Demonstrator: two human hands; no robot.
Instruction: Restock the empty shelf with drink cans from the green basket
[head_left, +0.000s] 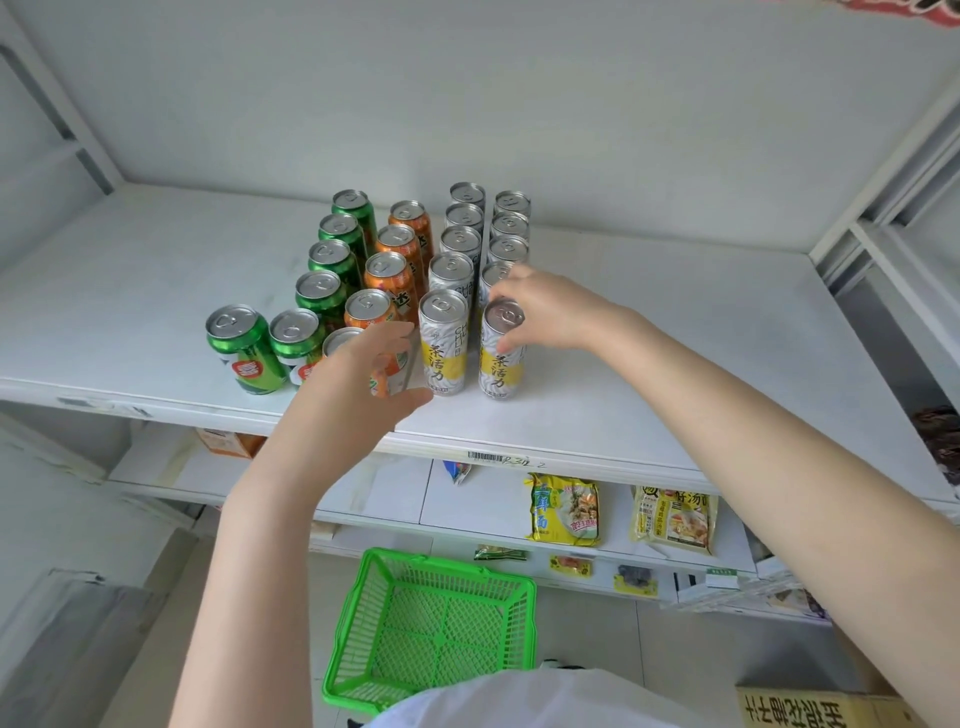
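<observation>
Rows of drink cans stand on the white shelf (649, 364): green cans (244, 348) at the left, orange cans (389, 275) beside them, tall white-and-yellow cans (441, 343) in two rows at the right. My left hand (358, 384) curls round the front orange can (389, 374), which stands on the shelf. My right hand (550, 312) grips the top of the front white-and-yellow can (501, 358) in the right-hand row. The green basket (431, 629) sits on the floor below with nothing inside.
Lower shelves hold yellow noodle packets (563, 509) and small items. A cardboard box (821, 709) sits at the bottom right. The top shelf has bare room to the left and right of the cans. A shelf upright (883, 208) stands at the right.
</observation>
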